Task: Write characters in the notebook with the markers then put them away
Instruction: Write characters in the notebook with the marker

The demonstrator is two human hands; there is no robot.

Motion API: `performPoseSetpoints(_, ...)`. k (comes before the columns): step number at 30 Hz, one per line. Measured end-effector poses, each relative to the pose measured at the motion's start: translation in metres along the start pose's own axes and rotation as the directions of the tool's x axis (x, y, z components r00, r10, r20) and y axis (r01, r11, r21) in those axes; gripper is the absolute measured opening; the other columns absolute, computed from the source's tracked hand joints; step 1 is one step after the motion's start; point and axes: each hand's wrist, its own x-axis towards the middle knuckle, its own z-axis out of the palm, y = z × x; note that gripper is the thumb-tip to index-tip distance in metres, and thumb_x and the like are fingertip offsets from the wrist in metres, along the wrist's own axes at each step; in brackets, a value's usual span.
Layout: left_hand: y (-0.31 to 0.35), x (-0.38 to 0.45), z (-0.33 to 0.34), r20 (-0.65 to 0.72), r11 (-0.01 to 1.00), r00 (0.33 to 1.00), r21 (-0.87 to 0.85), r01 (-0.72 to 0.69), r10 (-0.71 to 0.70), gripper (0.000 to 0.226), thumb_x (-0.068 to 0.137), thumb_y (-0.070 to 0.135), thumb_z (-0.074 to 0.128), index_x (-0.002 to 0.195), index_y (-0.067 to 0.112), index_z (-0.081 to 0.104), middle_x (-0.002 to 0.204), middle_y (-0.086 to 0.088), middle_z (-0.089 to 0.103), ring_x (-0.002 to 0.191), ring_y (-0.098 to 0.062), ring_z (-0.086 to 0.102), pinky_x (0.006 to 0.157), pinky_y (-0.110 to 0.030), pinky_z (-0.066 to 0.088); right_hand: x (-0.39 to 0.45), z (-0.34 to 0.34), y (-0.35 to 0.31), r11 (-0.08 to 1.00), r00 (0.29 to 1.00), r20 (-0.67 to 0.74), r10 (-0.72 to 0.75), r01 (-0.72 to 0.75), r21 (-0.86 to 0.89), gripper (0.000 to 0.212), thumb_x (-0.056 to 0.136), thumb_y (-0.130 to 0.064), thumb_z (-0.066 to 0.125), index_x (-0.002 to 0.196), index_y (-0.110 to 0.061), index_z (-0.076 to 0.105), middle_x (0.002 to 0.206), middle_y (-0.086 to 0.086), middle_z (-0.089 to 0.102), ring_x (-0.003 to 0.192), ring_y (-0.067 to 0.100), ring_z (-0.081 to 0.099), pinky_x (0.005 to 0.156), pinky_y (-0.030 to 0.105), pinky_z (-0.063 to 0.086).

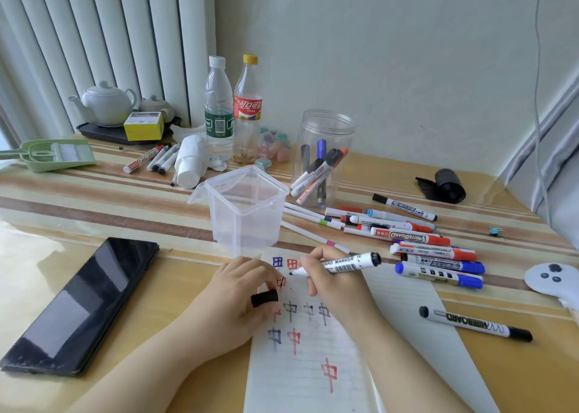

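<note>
**Black marker at the page, cap held aside**

The right hand (pixel 326 274) held a black marker (pixel 341 264) in a writing grip, its fingers (pixel 311 287) curled round the front of the barrel close behind the nib, which sat at or just above the top of the notebook (pixel 316 365), beside a blue and a red character. The barrel slanted up and to the right, its butt end clear of the hand. The left hand (pixel 241 290) rested on the left edge of the notebook, steadying it, and pinched the marker's black cap (pixel 264 298) between thumb and fingertips.

The notebook lay open on the surface (pixel 194 287), its lined page already carrying several rows of characters in black, blue and red.

The marker looked light and rigid, a smooth plastic tube that would likely slip if taken too loosely or too far back; a hold low on the barrel seemed best for controlling the strokes. The felt nib was probably the one soft part and would blunt under hard pressure. The thin page could shift or wrinkle, so the steadying left hand mattered. The small cap seemed easy to drop or lose.

For putting away, a clear jar (pixel 326 130) already held several markers, and an open plastic tub (pixel 247 212) stood just behind the notebook. A heap of loose markers (pixel 435 253) lay to the right, one more (pixel 476 323) beside the notebook.
</note>
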Motion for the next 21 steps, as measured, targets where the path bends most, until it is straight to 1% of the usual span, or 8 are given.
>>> performPoseSetpoints(3, -0.003, -0.001, 0.004, -0.008, 1.000, 1.000, -0.014, 0.026, -0.026, 0.014, 0.080, 0.044, 0.045, 0.091, 0.036, 0.047, 0.117, 0.020, 0.050, 0.108, -0.001, 0.045, 0.091, -0.023, 0.038, 0.000, 0.001, 0.003, 1.000, 1.000, -0.026, -0.008, 0.008, 0.016, 0.012, 0.084, -0.012, 0.059, 0.075, -0.007, 0.053, 0.053, 0.004, 0.050, 0.038, 0.005, 0.039, 0.039, 0.017, 0.030)
performPoseSetpoints(5, -0.006, 0.000, 0.006, 0.008, 0.999, 0.999, -0.004, 0.034, -0.034, 0.014, 0.080, 0.043, 0.044, 0.092, 0.036, 0.047, 0.114, 0.020, 0.053, 0.109, -0.001, 0.046, 0.092, -0.025, 0.039, 0.002, 0.001, 0.007, 0.999, 0.997, -0.052, -0.048, 0.048, -0.012, 0.017, 0.083, -0.011, 0.061, 0.073, -0.005, 0.049, 0.048, -0.005, 0.047, 0.040, 0.007, 0.036, 0.040, 0.018, 0.030)
performPoseSetpoints(7, -0.008, 0.001, 0.009, 0.016, 0.999, 0.999, 0.031, 0.037, -0.038, 0.017, 0.080, 0.041, 0.044, 0.094, 0.032, 0.050, 0.109, 0.019, 0.057, 0.107, 0.000, 0.046, 0.092, -0.026, 0.040, 0.003, 0.003, 0.009, 0.994, 0.993, -0.072, -0.096, 0.092, -0.051, 0.024, 0.084, -0.011, 0.062, 0.066, -0.008, 0.047, 0.043, -0.012, 0.042, 0.039, 0.004, 0.033, 0.041, 0.016, 0.028)
performPoseSetpoints(9, -0.009, 0.002, 0.010, 0.008, 0.998, 0.998, 0.043, 0.055, -0.055, 0.021, 0.080, 0.042, 0.042, 0.095, 0.031, 0.051, 0.109, 0.020, 0.058, 0.106, 0.002, 0.045, 0.091, -0.020, 0.036, 0.004, 0.003, 0.012, 0.992, 0.992, -0.070, -0.108, 0.103, -0.074, 0.028, 0.084, -0.014, 0.063, 0.064, -0.012, 0.044, 0.042, -0.012, 0.040, 0.040, 0.004, 0.033, 0.041, 0.016, 0.027)
performPoseSetpoints(11, -0.008, 0.002, 0.010, 0.001, 0.997, 0.997, 0.040, 0.073, -0.073, 0.023, 0.079, 0.043, 0.038, 0.095, 0.032, 0.051, 0.110, 0.021, 0.058, 0.106, 0.005, 0.042, 0.090, -0.015, 0.031, 0.004, 0.004, 0.013, 0.991, 0.993, -0.055, -0.106, 0.101, -0.086, 0.029, 0.085, -0.017, 0.063, 0.064, -0.011, 0.043, 0.043, -0.010, 0.039, 0.039, 0.005, 0.031, 0.040, 0.018, 0.026)
performPoseSetpoints(14, -0.006, 0.003, 0.010, -0.008, 0.995, 0.996, 0.039, 0.090, -0.090, 0.034, 0.078, 0.047, 0.032, 0.098, 0.030, 0.053, 0.110, 0.022, 0.056, 0.106, 0.006, 0.041, 0.090, -0.012, 0.028, 0.004, 0.004, 0.012, 0.991, 0.994, -0.032, -0.100, 0.097, -0.097, 0.031, 0.084, -0.015, 0.062, 0.063, -0.009, 0.040, 0.044, -0.008, 0.034, 0.039, 0.007, 0.028, 0.038, 0.021, 0.023)
performPoseSetpoints(18, -0.004, 0.003, 0.010, -0.006, 0.994, 0.995, 0.049, 0.097, -0.097, 0.038, 0.077, 0.048, 0.029, 0.098, 0.028, 0.053, 0.112, 0.018, 0.059, 0.108, 0.003, 0.043, 0.091, -0.014, 0.028, 0.001, 0.002, 0.012, 0.994, 0.997, -0.007, -0.071, 0.070, -0.083, 0.035, 0.084, -0.010, 0.059, 0.058, -0.015, 0.035, 0.043, -0.009, 0.031, 0.039, 0.007, 0.026, 0.038, 0.020, 0.021)
performPoseSetpoints(21, -0.003, 0.003, 0.009, -0.003, 0.992, 0.995, 0.073, 0.101, -0.101, 0.042, 0.077, 0.049, 0.028, 0.100, 0.026, 0.055, 0.112, 0.015, 0.060, 0.108, 0.000, 0.045, 0.091, -0.014, 0.028, 0.001, 0.001, 0.013, 0.995, 0.995, -0.059, -0.079, 0.075, -0.061, 0.035, 0.084, -0.012, 0.060, 0.058, -0.016, 0.037, 0.043, -0.009, 0.034, 0.039, 0.008, 0.029, 0.038, 0.021, 0.024)
